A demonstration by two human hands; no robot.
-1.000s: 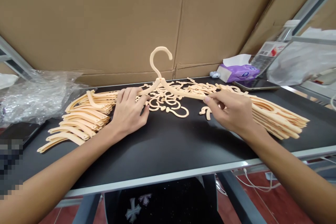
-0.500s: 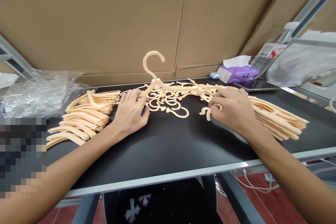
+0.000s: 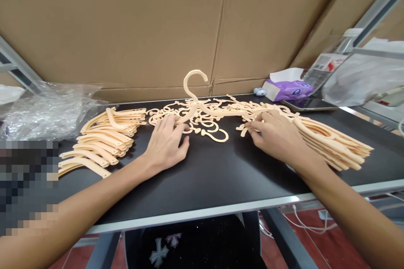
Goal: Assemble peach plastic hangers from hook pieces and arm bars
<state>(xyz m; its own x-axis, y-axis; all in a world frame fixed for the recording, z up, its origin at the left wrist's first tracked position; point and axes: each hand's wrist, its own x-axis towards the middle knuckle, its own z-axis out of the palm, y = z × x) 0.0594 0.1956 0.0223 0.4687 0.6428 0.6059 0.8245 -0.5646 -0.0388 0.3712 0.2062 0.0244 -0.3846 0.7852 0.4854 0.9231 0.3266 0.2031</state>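
Note:
A peach plastic hanger (image 3: 202, 108) with its hook standing up is held between both hands over the black table (image 3: 202, 176). My left hand (image 3: 167, 143) pinches the hanger's left arm near the middle. My right hand (image 3: 274, 134) grips its right arm, fingers curled around it. Loose peach hooks (image 3: 208, 128) lie under and behind the hanger. A stack of peach hanger arms (image 3: 104, 136) lies left of my left hand. Another stack of arms (image 3: 334, 143) lies right of my right hand.
A cardboard wall (image 3: 189, 29) stands behind the table. Crumpled clear plastic (image 3: 47, 109) lies at the left. At the back right are a purple tissue pack (image 3: 288, 88), a phone (image 3: 307, 104), a plastic bottle (image 3: 331, 59) and a white bag (image 3: 362, 75). Cables hang below the table edge.
The held hanger has sunk lower toward the table and shifted a little right. Both hands have dropped closer to the tabletop while keeping their hold.

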